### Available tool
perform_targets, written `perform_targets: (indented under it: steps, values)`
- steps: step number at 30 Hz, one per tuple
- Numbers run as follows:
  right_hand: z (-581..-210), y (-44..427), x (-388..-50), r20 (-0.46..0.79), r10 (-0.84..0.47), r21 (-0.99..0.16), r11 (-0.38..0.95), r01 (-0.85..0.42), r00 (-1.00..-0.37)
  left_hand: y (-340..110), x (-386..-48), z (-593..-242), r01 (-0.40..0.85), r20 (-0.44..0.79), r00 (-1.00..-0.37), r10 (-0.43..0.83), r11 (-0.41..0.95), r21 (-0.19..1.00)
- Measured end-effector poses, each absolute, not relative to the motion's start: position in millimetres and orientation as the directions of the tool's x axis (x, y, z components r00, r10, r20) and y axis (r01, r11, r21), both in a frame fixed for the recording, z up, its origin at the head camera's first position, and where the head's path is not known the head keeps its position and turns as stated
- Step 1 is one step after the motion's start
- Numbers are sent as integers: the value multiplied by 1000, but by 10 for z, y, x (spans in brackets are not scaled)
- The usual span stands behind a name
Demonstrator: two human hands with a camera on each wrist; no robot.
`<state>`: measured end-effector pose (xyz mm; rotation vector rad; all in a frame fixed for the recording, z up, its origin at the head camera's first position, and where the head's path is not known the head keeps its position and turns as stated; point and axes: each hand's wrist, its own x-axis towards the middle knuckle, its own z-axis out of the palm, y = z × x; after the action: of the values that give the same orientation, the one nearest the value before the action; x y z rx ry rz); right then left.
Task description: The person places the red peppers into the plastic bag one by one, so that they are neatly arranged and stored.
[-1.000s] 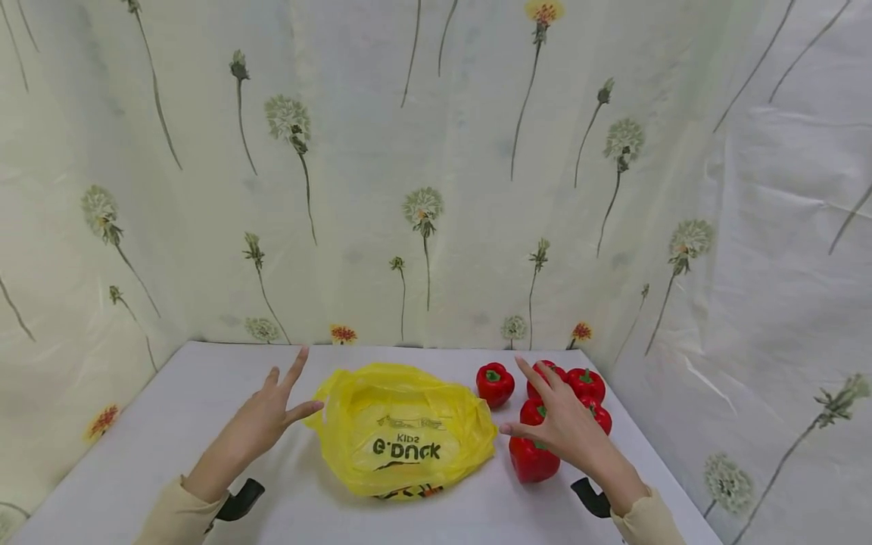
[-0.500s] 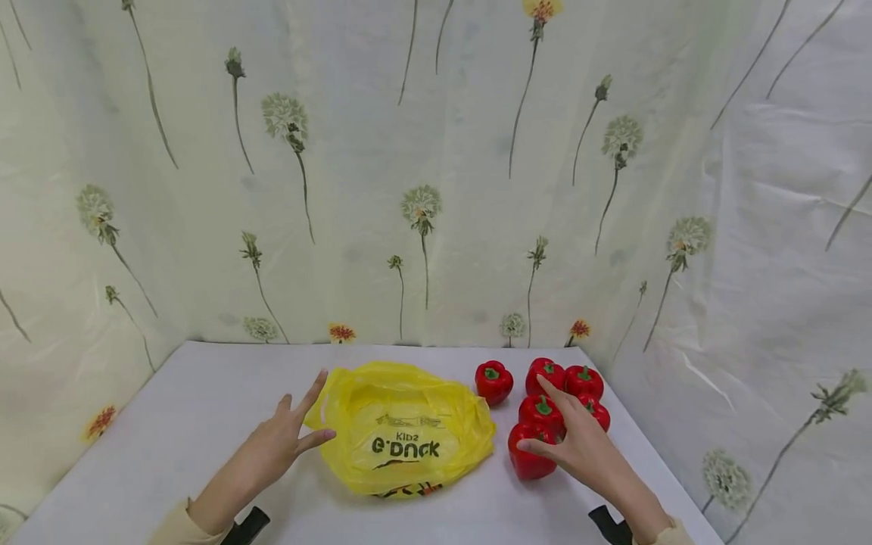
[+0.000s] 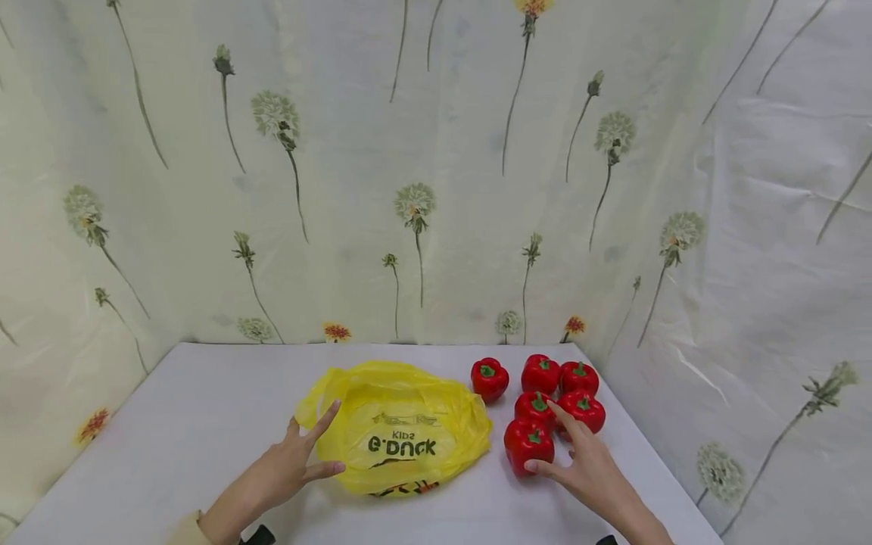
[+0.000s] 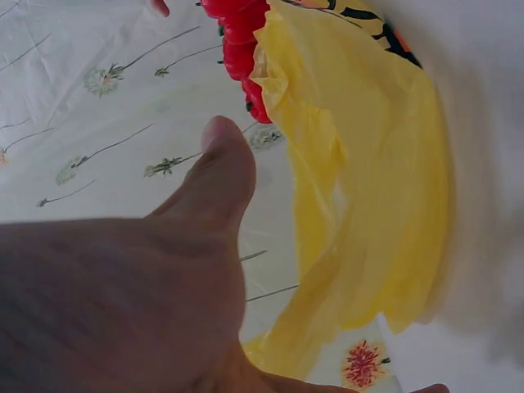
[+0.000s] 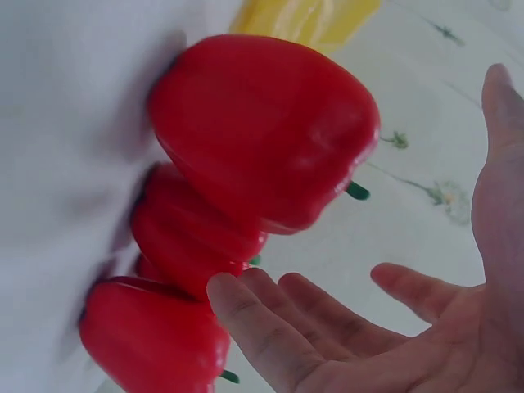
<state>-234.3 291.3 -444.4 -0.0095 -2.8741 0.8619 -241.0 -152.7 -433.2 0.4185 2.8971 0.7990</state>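
Your right hand [image 3: 589, 471], fingers spread and empty, is beside the nearest glossy, red, blocky bell pepper [image 3: 526, 445], right of the crumpled yellow plastic bag [image 3: 409, 424]. Your left hand [image 3: 278, 473], likewise spread, is at the bag's left edge. Recommended: grip the pepper's sides evenly, sparing its red neighbour [image 3: 527, 408].

bag [image 3: 453, 428]: yellow, black lettering [image 3: 402, 446] | peppers [image 3: 526, 452]: red, green stems [image 3: 540, 402] | table [image 3: 204, 409]: white | backdrop [image 3: 341, 182]: pale, dandelion print [image 3: 415, 201]

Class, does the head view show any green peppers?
No, all six peppers are red, though their stems are green.
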Motion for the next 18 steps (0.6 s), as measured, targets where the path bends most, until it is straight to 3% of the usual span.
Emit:
perform_targets:
  steps: [8, 18]
  values:
    - [-4564, 2887, -2343, 119, 99, -578, 816, 12, -988, -1448, -2615, -4562, 213, 22, -969, 247, 783, 584]
    - [-4685, 2883, -2357, 130, 148, -591, 806, 44, -980, -1356, -2788, -4730, 256, 173, -967, 189, 744, 618]
